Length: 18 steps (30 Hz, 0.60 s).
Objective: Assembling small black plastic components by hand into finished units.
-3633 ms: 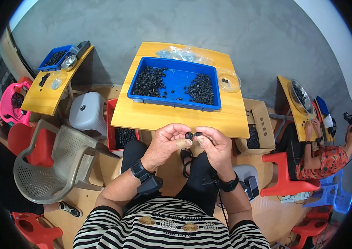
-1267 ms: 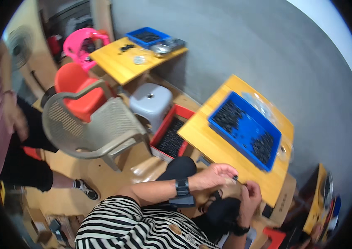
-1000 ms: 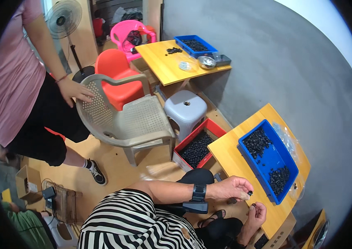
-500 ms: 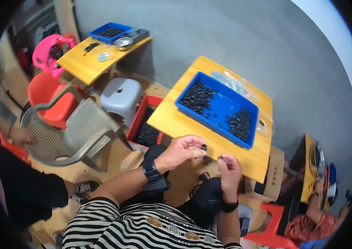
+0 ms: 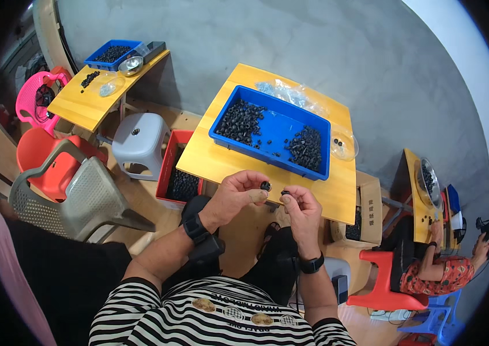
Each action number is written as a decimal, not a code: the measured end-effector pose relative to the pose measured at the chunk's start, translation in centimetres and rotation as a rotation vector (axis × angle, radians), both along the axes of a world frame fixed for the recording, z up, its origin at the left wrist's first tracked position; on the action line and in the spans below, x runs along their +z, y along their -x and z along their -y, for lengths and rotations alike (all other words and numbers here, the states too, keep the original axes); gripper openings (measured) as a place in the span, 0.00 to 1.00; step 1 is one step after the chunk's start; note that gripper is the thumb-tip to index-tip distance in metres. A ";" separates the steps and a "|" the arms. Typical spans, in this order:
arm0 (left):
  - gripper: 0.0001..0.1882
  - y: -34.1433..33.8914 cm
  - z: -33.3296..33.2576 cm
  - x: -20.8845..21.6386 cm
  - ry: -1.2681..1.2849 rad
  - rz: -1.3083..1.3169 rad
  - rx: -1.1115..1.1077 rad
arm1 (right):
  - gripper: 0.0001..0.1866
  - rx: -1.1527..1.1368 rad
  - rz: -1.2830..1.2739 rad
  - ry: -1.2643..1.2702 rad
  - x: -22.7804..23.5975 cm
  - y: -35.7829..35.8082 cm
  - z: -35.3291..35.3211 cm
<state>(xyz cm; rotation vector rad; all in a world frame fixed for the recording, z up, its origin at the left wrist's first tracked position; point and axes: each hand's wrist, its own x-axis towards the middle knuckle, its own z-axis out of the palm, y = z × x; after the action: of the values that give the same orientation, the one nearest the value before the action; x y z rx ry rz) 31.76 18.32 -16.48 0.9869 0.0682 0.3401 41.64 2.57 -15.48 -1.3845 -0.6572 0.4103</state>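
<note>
My left hand (image 5: pixel 234 198) pinches a small round black part (image 5: pixel 265 185) between thumb and fingers, just off the near edge of the yellow table. Close beside it, my right hand (image 5: pixel 302 212) is closed on another small black piece (image 5: pixel 285 193), mostly covered by the fingertips. A narrow gap separates the two pieces. Beyond my hands, a blue tray (image 5: pixel 276 164) on the table (image 5: pixel 210 160) holds two heaps of small black parts, a large one (image 5: pixel 241 122) at its left and another (image 5: pixel 305 149) at its right, with several loose ones between.
Clear plastic bags (image 5: pixel 293 95) lie behind the tray, and a clear round dish (image 5: pixel 343 146) sits to its right. A red bin (image 5: pixel 182 138) of black parts and a cardboard box (image 5: pixel 373 207) flank the table. One person stands at left; another (image 5: pixel 437 274) sits working at right.
The view has swung, so tables and tray appear further left. My hands have come closer together, each still pinching its piece. The person at left is nearer; the one at right shows more fully.
</note>
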 end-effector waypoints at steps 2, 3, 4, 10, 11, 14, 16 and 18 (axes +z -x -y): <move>0.14 0.1 -0.1 -0.1 -0.004 0.003 0.010 | 0.09 0.007 0.002 -0.011 0.3 0.3 -0.3; 0.14 0.1 -0.1 -0.2 -0.008 0.010 0.020 | 0.09 0.014 0.008 -0.024 0.3 0.3 -0.5; 0.14 0.0 -0.2 -0.2 -0.008 0.007 0.017 | 0.09 0.012 0.005 -0.023 0.3 0.4 -0.7; 0.14 -0.2 -0.4 -1.2 0.027 0.059 -0.012 | 0.10 0.058 0.002 -0.105 0.3 0.5 -1.4; 0.14 -0.3 -0.3 -1.2 0.022 0.063 -0.011 | 0.10 0.061 0.017 -0.112 0.3 0.4 -1.4; 0.14 -0.5 -0.4 -1.5 0.020 0.075 -0.015 | 0.10 0.055 0.039 -0.110 0.3 0.2 -1.5; 0.14 -0.7 -0.4 -1.6 0.023 0.080 -0.016 | 0.10 0.049 0.044 -0.101 0.3 0.1 -1.6; 0.14 -0.8 -0.3 -1.4 0.015 0.063 -0.018 | 0.10 0.050 0.034 -0.112 0.2 0.0 -1.4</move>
<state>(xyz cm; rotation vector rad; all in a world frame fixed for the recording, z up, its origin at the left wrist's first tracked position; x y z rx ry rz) 32.55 18.66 -17.91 0.9605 0.0050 0.3528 41.62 3.97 -15.29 -1.2727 -0.7328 0.3846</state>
